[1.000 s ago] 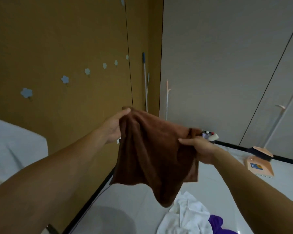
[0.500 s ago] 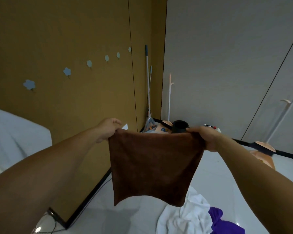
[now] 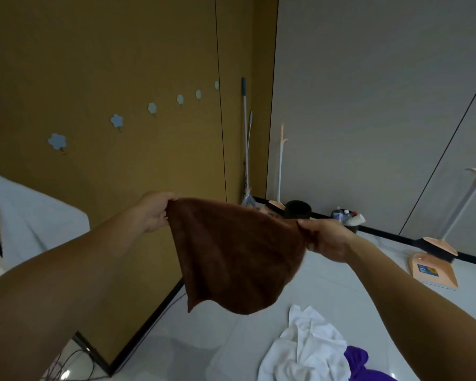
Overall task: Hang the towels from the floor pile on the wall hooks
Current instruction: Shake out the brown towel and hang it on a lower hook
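Left hand (image 3: 154, 213) bare, right hand (image 3: 327, 240) bare; left forearm (image 3: 66, 284), right forearm (image 3: 410, 292) bare to frame edge.

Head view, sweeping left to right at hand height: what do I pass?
White towel on the wall → left hand → brown towel → right hand → orange dustpan.

One view only: head-worn, wide-angle. Faces forward, tilted down, toward room corner. Close, mid-frame: left hand (image 3: 154, 213), right hand (image 3: 327, 240), brown towel (image 3: 237, 257). Left side: yellow wall (image 3: 107, 64). Far and right: grey wall (image 3: 368, 92). Near bottom: floor (image 3: 327, 292). Straight lines bow at edges.
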